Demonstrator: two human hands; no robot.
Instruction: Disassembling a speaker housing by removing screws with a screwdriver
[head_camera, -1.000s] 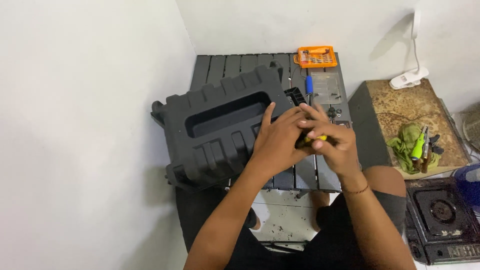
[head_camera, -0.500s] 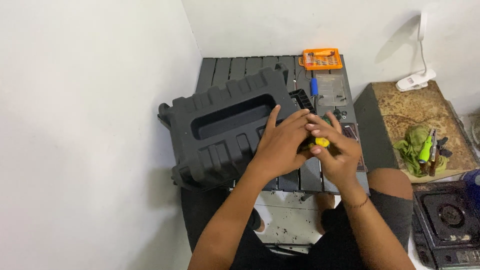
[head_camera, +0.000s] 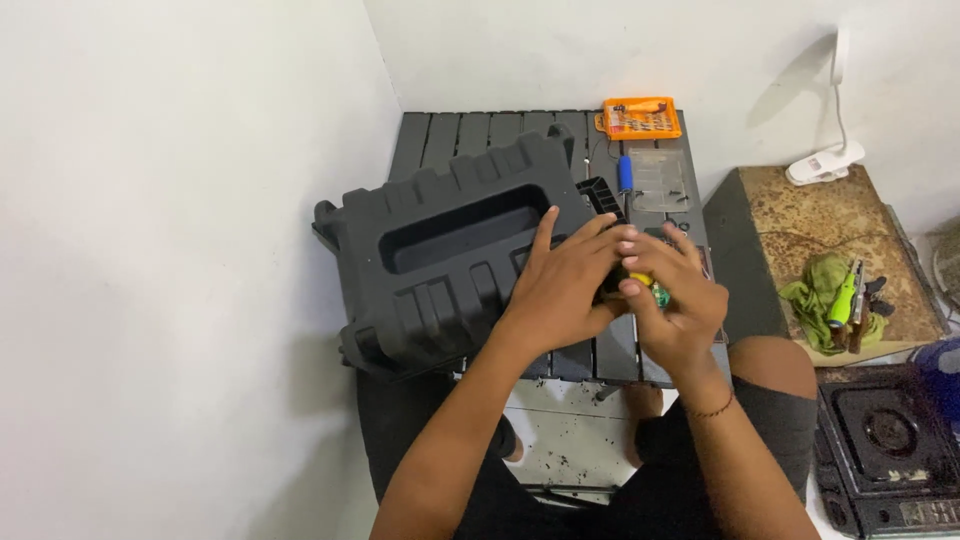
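We are pinching a small yellow and green part (head_camera: 648, 287) between both hands over the slatted dark tabletop (head_camera: 470, 135). Our left hand (head_camera: 565, 290) is curling its fingers around it from the side, while our right hand (head_camera: 675, 300) is gripping it with closed fingers. A large black plastic housing (head_camera: 440, 260) is lying tilted just beside our left hand. An orange bit case (head_camera: 640, 117) is sitting at the far edge.

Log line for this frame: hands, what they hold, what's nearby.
left hand: on small yellow-green part | right hand: pinching same part | beside: black housing | surface: slatted table | behind: orange bit case
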